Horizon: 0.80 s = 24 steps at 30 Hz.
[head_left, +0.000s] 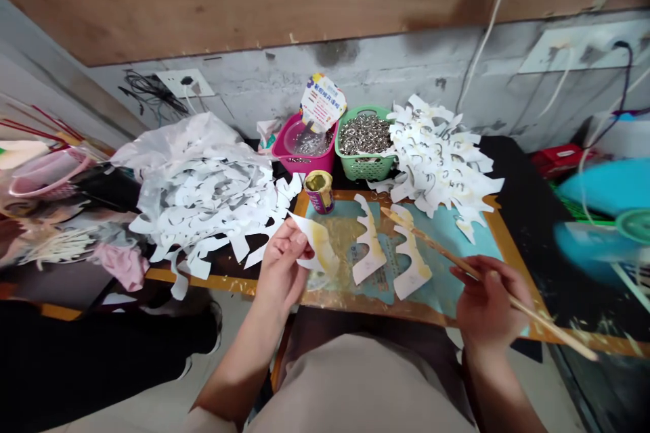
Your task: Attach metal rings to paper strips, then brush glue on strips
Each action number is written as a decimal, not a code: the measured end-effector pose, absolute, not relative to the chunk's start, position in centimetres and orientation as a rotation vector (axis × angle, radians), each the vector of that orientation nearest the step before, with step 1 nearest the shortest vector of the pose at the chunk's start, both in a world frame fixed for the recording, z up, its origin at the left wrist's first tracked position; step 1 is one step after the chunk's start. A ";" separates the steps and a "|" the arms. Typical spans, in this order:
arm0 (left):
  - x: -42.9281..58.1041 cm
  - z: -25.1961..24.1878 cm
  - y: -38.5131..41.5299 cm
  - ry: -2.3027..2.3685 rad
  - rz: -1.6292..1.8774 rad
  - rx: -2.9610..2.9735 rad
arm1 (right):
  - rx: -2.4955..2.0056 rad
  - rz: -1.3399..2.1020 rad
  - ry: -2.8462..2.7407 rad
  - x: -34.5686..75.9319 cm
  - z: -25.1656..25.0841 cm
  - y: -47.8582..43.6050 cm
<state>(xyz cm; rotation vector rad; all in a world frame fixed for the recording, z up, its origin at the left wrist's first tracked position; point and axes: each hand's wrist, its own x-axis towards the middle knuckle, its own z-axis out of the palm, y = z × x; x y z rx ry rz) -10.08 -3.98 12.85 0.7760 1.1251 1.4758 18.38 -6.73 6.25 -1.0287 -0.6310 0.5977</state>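
Between the thumb and fingers of my left hand [285, 258] is a white cut piece [321, 243] with a yellowish smear on its right side. My right hand [491, 301] is closed round a long wooden stick [457, 262], whose far tip lies over the upper end of a notched white piece [410, 256]. Another notched white piece [370, 243] lies just left of it; both bear yellow patches. An open can [319, 192] with a yellow-crusted rim stands behind my left hand.
White cut pieces [213, 196] are heaped at the left, more [441, 155] at the right. A pink basket [305, 161] and a green basket [363, 168] hold metal rings. A blurred blue fan [609, 189] stands far right. A person's dark-clothed leg [101, 358] shows lower left.
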 end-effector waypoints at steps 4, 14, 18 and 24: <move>-10.2 10.2 -0.9 1.208 1.477 0.741 | -1.039 0.583 -0.633 19.3 5.6 -6.9; -14.6 1.3 5.6 1.529 1.384 0.861 | -1.065 0.714 -0.703 19.6 4.1 -7.0; -15.3 0.4 5.9 1.624 1.464 0.968 | -1.109 0.798 -0.837 18.2 4.2 -6.8; -17.0 0.9 3.4 1.785 1.596 1.085 | -1.047 0.868 -0.806 17.6 5.4 -5.1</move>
